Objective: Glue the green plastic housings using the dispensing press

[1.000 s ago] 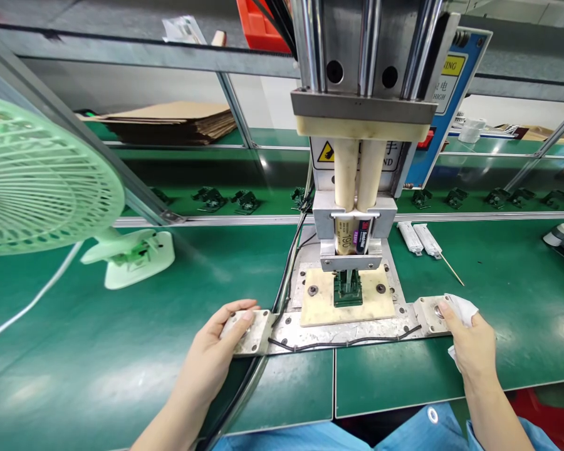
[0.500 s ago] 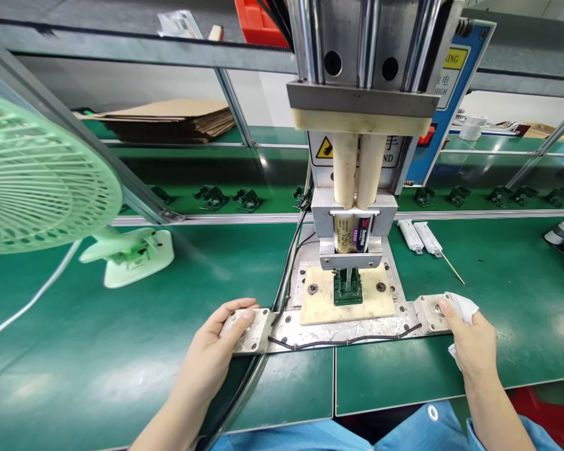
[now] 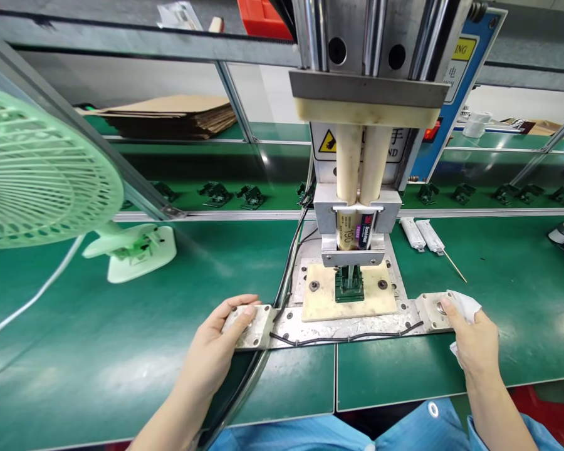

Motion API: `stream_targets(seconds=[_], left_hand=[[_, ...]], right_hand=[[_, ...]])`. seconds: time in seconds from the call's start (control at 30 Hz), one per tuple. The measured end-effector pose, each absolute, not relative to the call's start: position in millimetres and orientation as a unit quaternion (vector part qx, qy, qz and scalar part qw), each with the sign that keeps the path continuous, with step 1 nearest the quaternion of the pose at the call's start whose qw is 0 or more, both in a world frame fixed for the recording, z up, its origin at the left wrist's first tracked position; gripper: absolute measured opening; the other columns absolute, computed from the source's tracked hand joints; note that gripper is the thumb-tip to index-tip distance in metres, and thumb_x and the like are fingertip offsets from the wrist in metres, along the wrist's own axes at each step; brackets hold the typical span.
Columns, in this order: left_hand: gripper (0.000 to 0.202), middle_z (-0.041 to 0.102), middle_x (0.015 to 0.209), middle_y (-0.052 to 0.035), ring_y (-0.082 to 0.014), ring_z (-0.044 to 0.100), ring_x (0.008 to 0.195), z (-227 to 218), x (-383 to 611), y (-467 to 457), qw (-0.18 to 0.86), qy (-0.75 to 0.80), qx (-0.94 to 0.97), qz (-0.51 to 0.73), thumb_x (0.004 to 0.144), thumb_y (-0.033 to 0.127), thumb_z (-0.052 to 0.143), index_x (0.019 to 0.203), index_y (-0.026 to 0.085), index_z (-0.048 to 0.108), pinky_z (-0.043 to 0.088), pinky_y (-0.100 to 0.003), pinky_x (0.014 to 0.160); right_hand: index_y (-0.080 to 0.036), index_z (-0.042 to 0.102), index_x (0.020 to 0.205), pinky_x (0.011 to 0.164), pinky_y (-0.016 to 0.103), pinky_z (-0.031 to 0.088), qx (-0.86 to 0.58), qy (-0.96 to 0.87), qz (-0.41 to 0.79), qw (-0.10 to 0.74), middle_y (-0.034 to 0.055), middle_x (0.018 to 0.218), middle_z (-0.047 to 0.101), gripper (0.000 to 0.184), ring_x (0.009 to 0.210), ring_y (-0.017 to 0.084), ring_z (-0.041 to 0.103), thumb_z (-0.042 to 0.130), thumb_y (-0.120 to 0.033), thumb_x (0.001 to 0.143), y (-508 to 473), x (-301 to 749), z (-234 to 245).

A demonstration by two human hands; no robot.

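My left hand [image 3: 216, 338] grips the left button block [image 3: 258, 327] of a metal press base, thumb on its top. At the other end, my right hand [image 3: 477, 341] has its thumb on the button of the right button block [image 3: 436, 312]. A crumpled white wipe [image 3: 466, 305] is tucked in the right hand. Between them, a small green circuit board assembly [image 3: 349, 293] sits on the cream fixture plate [image 3: 319, 307]. Directly above it, the nozzle of a twin-tube adhesive cartridge [image 3: 355, 230] reaches down to the board. The cartridge is clamped in the dispensing press [image 3: 369, 94].
A green fan [image 3: 42, 175] stands at left. Black cables [image 3: 289, 266] run beside the base. Two white packets [image 3: 420, 235] and a thin wooden stick [image 3: 455, 266] lie at right. Several board assemblies [image 3: 215, 194] line the rear strip, below stacked cardboard [image 3: 169, 116].
The camera view has shifted slightly. Both hands stay on the button blocks, and the board assembly remains under the nozzle.
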State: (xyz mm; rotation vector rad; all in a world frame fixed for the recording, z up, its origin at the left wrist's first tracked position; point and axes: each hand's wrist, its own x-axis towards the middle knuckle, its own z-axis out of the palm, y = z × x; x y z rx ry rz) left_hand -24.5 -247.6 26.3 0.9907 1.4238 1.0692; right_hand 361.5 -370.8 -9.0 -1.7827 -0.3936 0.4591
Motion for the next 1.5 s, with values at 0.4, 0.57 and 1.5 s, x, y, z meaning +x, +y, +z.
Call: stream_targets(seconds=[0.4,0.57,1.5], left_hand=[[0.064,0.069,0.082,-0.0019,-0.0120,0.057,0.066,27,-25,-247,0.527,0.588,0.421,0.447,0.055,0.059,0.088,0.099,0.017,0.067,0.045,-0.015,0.056],[0.063,0.070,0.084,-0.0032,-0.0142,0.058,0.066,26,-23,-247,0.516,0.589,0.432,0.447,0.057,0.059,0.086,0.099,0.017,0.067,0.046,-0.018,0.057],[0.052,0.073,0.115,-0.0115,-0.0326,0.066,0.113,87,87,-211,0.582,0.375,0.688,0.217,0.064,0.037,0.084,0.110,0.018,0.070,0.049,-0.048,0.105]], right_hand=[[-0.013,0.075,0.101,0.081,0.041,0.052,-0.773,-0.139,0.202,0.585,0.0109,0.096,0.075,0.069,0.094,0.033,0.069,0.086,-0.061,0.052,-369,361,-6],[-0.011,0.075,0.100,0.074,0.038,0.054,-0.778,-0.144,0.197,0.579,0.0125,0.097,0.075,0.070,0.092,0.033,0.069,0.086,-0.061,0.051,-369,361,-4],[-0.014,0.075,0.101,0.086,0.042,0.052,-0.768,-0.165,0.203,0.585,0.0101,0.098,0.075,0.066,0.098,0.033,0.068,0.085,-0.061,0.055,-370,362,-7]])
